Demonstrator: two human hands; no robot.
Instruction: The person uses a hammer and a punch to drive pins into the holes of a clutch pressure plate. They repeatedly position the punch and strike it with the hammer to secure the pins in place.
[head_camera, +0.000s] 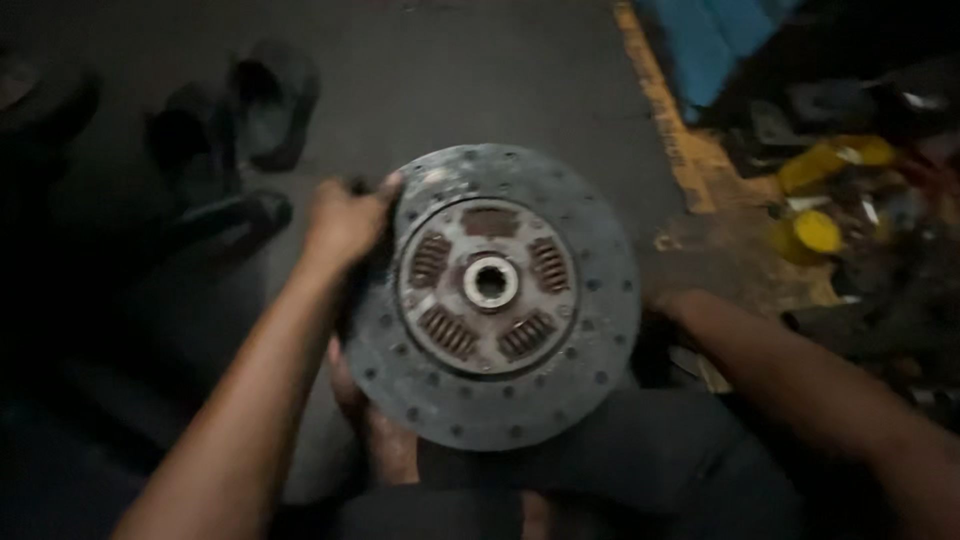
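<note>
A round grey clutch disc (600, 300) fills the middle of the view, held face up above my lap. It has a splined hub hole at its centre, rusty coil springs around the hub and a ring of rivet holes in the outer lining. My left hand (343, 224) grips its upper left rim, thumb on the face. My right hand (668, 303) reaches to the disc's right edge; its fingers are hidden behind the disc.
Dark shoes (270, 95) lie on the concrete floor at upper left. A yellow painted strip (675, 130) runs along the floor at upper right, beside a blue object (715, 40). Yellow containers (820, 230) and dark metal parts clutter the right side.
</note>
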